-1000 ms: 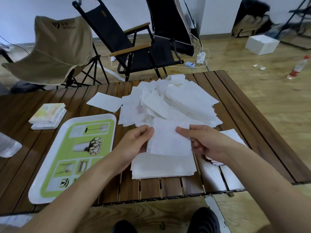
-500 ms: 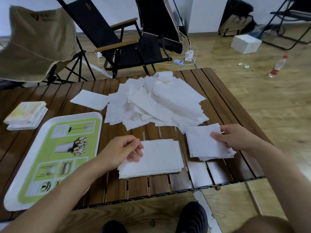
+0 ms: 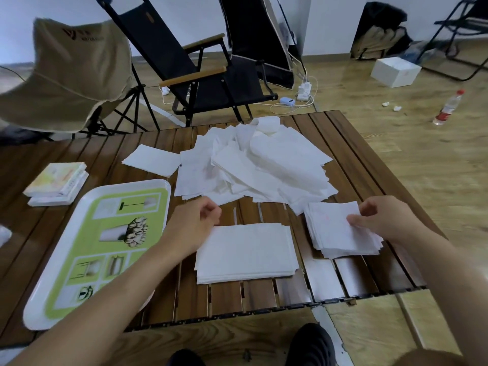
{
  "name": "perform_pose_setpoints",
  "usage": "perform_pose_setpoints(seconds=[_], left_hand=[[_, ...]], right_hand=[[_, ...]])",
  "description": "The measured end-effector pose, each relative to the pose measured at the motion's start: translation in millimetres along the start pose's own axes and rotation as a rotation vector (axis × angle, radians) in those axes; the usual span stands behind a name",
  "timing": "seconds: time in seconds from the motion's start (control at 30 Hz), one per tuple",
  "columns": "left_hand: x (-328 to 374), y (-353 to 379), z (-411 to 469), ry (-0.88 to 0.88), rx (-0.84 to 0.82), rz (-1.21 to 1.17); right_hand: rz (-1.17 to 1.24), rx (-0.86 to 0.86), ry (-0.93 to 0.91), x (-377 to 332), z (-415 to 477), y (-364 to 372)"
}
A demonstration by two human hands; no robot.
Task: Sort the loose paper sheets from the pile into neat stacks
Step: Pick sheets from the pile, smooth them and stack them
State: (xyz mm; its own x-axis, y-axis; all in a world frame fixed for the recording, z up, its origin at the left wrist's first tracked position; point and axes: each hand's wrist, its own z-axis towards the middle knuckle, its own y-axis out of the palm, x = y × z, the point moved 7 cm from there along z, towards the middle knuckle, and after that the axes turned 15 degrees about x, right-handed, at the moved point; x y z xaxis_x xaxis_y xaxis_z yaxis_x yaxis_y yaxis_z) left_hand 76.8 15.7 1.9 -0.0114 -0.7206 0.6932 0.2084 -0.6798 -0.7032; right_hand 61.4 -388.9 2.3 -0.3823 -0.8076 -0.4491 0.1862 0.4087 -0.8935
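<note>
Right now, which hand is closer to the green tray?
Left. The left hand hovers just beside the tray, at its right edge; the right hand is far across, pinching the right stack.

Left hand (image 3: 194, 228) is covering the far-left corner of the flat white rectangular paper stack (image 3: 248, 249); its curled fingers (image 3: 211, 209) are hiding any contact. Right hand (image 3: 385, 220) is masking the right edge of the smaller white square-sheet stack (image 3: 332, 228). The frame's left edge is cropping a whitish object (image 3: 4, 235), identity unclear.
</note>
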Motion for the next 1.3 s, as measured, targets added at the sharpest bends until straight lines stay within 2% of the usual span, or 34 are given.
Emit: perform_pose_setpoints(seconds=[0.1,0.23,0.3,0.53,0.7,0.77,0.83,0.9,0.97,1.03,1.1,1.3], left_hand=[[-3,-5,35,0.146,0.161,0.232],[-16,11,76,0.270,0.116,0.451],[-21,18,88,0.274,0.093,0.435],[-19,-2,83,0.381,0.212,0.303],[-9,-39,61,0.195,0.400,0.003],[-5,-48,50,0.051,0.393,-0.188],[3,-54,34,-0.153,0.342,-0.495],[18,-53,17,-0.319,0.259,-0.794],[36,-47,-1,-0.439,0.147,-1.008],[47,-39,-16,-0.498,0.064,-1.089],[51,-35,-26,-0.525,0.023,-1.115],[57,-29,-35,-0.578,-0.108,-1.207]], right_hand=[[-0.036,0.011,0.024,0,2,2],[-0.082,0.080,0.035,-4,4,-5],[-0.059,0.112,-0.004,-13,4,-8],[0.040,0.168,-0.084,-43,-5,-20],[0.121,0.169,-0.152,-67,-19,-19],[0.197,0.137,-0.213,-83,-27,-15],[0.294,0.079,-0.260,-102,-39,-10],[0.480,-0.055,-0.232,-120,-53,0],[0.660,-0.302,-0.130,-138,-76,12],[0.763,-0.507,-0.095,-151,-96,22],[0.881,-0.616,-0.077,-160,-104,28],[1.015,-0.668,0.036,-168,-103,34]])
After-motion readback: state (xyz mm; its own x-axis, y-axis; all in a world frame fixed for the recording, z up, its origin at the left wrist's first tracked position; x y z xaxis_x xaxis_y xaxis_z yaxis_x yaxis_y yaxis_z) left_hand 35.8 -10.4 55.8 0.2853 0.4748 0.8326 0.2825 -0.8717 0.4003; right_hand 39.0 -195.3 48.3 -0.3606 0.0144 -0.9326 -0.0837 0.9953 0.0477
